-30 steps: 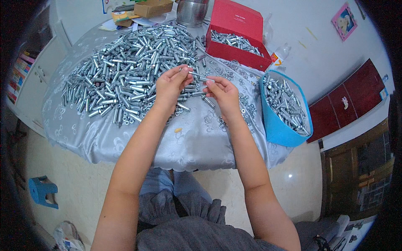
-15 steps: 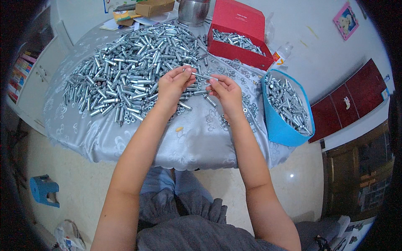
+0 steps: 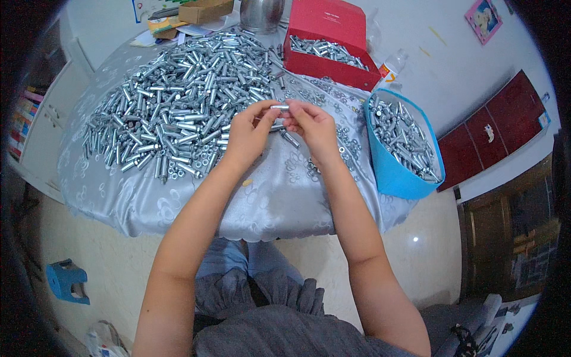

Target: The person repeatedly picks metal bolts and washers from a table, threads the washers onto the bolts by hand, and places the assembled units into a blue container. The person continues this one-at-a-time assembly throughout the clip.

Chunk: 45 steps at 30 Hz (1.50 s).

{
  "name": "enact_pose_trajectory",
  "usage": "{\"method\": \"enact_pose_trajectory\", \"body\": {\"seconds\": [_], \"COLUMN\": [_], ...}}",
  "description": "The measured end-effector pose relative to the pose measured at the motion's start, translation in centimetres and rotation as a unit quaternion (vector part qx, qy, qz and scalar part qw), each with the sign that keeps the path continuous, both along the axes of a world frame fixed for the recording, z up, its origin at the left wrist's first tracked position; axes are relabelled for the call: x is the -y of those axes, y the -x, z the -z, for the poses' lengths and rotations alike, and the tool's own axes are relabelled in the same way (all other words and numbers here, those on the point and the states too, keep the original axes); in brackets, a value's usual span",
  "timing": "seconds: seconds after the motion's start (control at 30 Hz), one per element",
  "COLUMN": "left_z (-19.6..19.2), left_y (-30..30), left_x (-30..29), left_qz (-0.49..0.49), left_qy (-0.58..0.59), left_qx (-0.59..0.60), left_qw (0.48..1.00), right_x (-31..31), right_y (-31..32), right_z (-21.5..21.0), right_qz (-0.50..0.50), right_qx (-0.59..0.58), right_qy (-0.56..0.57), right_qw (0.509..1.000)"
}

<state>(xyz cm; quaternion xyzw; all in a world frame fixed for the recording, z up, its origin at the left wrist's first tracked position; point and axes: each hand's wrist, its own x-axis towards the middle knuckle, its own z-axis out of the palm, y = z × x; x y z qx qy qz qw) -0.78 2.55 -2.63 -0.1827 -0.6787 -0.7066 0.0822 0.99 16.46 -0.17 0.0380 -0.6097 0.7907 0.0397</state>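
Observation:
My left hand (image 3: 248, 132) and my right hand (image 3: 313, 128) meet above the table and pinch the two ends of one short metal bolt (image 3: 279, 107) between their fingertips. A big heap of shiny metal bolts (image 3: 178, 101) lies on the silvery tablecloth (image 3: 262, 196) just left of my left hand. Small loose nuts and washers (image 3: 348, 143) are scattered to the right of my right hand.
A blue tub (image 3: 395, 172) full of bolts stands at the table's right edge. A red box (image 3: 330, 50) with more bolts sits at the back, next to a metal pot (image 3: 262, 13) and a cardboard box (image 3: 199, 11). A blue stool (image 3: 66, 279) stands on the floor at lower left.
Both hands have lifted slightly off the cloth and come closer together, now holding one bolt between them.

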Motion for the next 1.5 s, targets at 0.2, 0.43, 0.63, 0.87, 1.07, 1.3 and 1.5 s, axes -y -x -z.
{"method": "enact_pose_trajectory", "body": {"seconds": [0.2, 0.43, 0.63, 0.87, 1.07, 1.3, 1.5], "left_z": [0.2, -0.7, -1.5, -0.8, -1.5, -2.0, -0.9], "left_y": [0.6, 0.3, 0.1, 0.3, 0.5, -0.1, -0.1], "left_x": [0.0, 0.5, 1.0, 1.1, 1.2, 0.4, 0.3], "left_qz": [0.031, 0.090, 0.161, 0.157, 0.083, 0.092, 0.174], "left_qy": [-0.043, 0.010, 0.039, 0.042, 0.018, 0.020, 0.014], "left_qx": [0.032, 0.087, 0.137, 0.159, 0.185, 0.171, 0.182], "left_qw": [0.998, 0.992, 0.977, 0.974, 0.979, 0.981, 0.968], "right_x": [-0.4, -0.4, -1.0, -2.4, -5.8, -6.0, -5.9], "right_y": [0.3, 0.2, -0.1, 0.0, -0.7, -5.7, -6.7], "right_z": [0.4, 0.5, 0.0, -0.4, -0.6, -0.1, 1.4], "right_qz": [0.015, -0.047, -0.020, 0.026, 0.139, 0.186, 0.175], "right_qx": [-0.018, -0.050, -0.090, -0.107, -0.079, 0.047, -0.024], "right_qy": [0.005, -0.092, -0.155, -0.216, -0.340, -0.594, -0.629], "right_qw": [1.000, 0.993, 0.984, 0.970, 0.927, 0.781, 0.757]}}
